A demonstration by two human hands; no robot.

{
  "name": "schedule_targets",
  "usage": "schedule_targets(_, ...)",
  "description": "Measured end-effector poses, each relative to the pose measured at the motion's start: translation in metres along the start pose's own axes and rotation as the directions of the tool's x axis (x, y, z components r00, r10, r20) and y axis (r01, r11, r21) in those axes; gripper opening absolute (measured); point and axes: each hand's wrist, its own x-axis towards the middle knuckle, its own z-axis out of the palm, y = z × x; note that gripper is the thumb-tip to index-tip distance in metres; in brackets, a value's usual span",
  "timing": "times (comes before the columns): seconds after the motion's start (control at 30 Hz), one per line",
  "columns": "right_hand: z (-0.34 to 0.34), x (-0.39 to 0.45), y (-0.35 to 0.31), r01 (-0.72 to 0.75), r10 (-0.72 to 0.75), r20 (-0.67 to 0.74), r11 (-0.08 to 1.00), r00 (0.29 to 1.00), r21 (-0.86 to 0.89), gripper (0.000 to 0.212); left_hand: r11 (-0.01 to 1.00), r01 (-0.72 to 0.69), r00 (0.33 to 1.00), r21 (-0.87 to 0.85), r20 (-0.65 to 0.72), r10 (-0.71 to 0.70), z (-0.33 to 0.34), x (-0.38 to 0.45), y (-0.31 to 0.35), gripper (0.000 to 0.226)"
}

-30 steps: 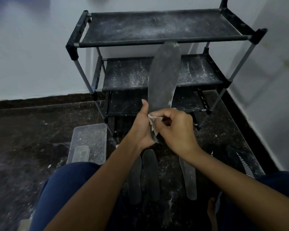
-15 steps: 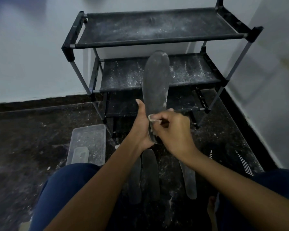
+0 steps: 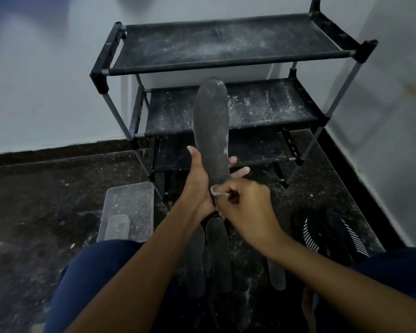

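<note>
A dark grey, dusty shoe insole [image 3: 211, 131] stands upright in front of me, its toe end pointing up. My left hand [image 3: 198, 181] grips its lower part, thumb on the near face and fingertips showing behind its right edge. My right hand [image 3: 246, 207] is curled at the insole's heel end and pinches a small pale scrap, a cloth or paper [image 3: 217, 190], against it. Most of the scrap is hidden inside the fingers.
A black three-tier rack [image 3: 226, 58], speckled with white dust, stands against the wall ahead. Three more insoles [image 3: 217, 255] lie on the dark floor between my knees. A clear plastic box [image 3: 130, 207] sits at the left, a black striped shoe [image 3: 332, 231] at the right.
The insole has swung from leaning right to nearly upright and sits lower against the rack. My right hand has slid down from its middle to the heel end.
</note>
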Motion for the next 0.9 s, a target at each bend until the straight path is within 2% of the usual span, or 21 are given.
schedule_targets(0.07, 0.000, -0.010, 0.001, -0.018, 0.017, 0.034, 0.999, 0.999, 0.032, 0.014, 1.000, 0.010, 1.000, 0.003, -0.006, -0.010, 0.000, -0.001, 0.000, 0.080)
schedule_targets(0.13, -0.001, -0.008, 0.006, 0.037, -0.037, 0.031, 0.999, 0.999, -0.018, 0.012, 0.999, 0.012, 0.999, 0.036, -0.035, -0.010, 0.000, -0.002, -0.003, 0.079)
schedule_targets(0.27, -0.002, 0.015, 0.015, 0.208, -0.178, 0.117, 0.918, 0.977, -0.337, 0.013, 0.987, -0.009, 0.994, 0.161, -0.111, 0.027, 0.006, -0.007, -0.013, 0.076)
schedule_targets(0.37, -0.015, 0.040, 0.020, 0.211, -0.220, 0.033, 0.866, 0.975, -0.454, 0.016, 0.986, 0.027, 0.994, 0.166, -0.113, -0.008, 0.018, -0.012, -0.022, 0.070)
schedule_targets(0.43, -0.026, 0.052, 0.025, 0.125, -0.188, -0.110, 0.896, 0.976, -0.425, 0.017, 0.975, 0.081, 0.993, 0.206, -0.104, -0.060, 0.022, -0.014, -0.025, 0.065)
schedule_targets(0.5, -0.030, 0.054, 0.028, 0.061, -0.138, -0.190, 0.929, 0.972, -0.365, 0.015, 0.970, 0.105, 0.991, 0.218, -0.099, -0.085, 0.021, -0.014, -0.027, 0.067)
schedule_targets(0.7, -0.023, 0.028, 0.023, 0.018, -0.039, -0.081, 0.968, 0.996, -0.249, 0.012, 0.980, 0.131, 0.983, 0.149, -0.152, -0.108, 0.017, -0.011, -0.020, 0.072)
schedule_targets(0.83, -0.039, 0.053, 0.031, 0.019, -0.079, -0.229, 0.968, 0.970, -0.252, 0.009, 0.969, 0.193, 0.973, 0.157, -0.162, -0.167, 0.025, -0.016, -0.022, 0.065)
schedule_targets(0.9, -0.045, 0.062, 0.034, -0.012, -0.049, -0.291, 0.979, 0.956, -0.203, 0.010, 0.965, 0.197, 0.977, 0.171, -0.121, -0.178, 0.026, -0.020, -0.021, 0.064)
